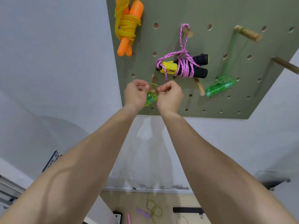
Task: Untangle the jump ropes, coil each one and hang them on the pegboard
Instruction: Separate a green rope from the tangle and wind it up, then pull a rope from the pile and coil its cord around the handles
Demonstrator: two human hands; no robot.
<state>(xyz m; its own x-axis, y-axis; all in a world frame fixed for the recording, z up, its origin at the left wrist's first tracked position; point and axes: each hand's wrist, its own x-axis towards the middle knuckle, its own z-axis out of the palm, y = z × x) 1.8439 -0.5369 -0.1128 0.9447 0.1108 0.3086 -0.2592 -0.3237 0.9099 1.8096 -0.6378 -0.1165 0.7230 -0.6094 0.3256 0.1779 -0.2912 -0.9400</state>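
Both arms are reaching up to the lower left part of the pegboard, forearms nearly parallel and wrists close together. The left hand and right hand are curling their fingers in, each pinching the thin green rope, which is arching over the tip of a wooden peg between them. Its green handle is hanging just under the peg, beside the left hand. A pink rope and a yellow rope are hanging higher up.

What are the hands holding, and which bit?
The left hand and right hand both pinch the left green jump rope by its thin cord loop, at a wooden peg.
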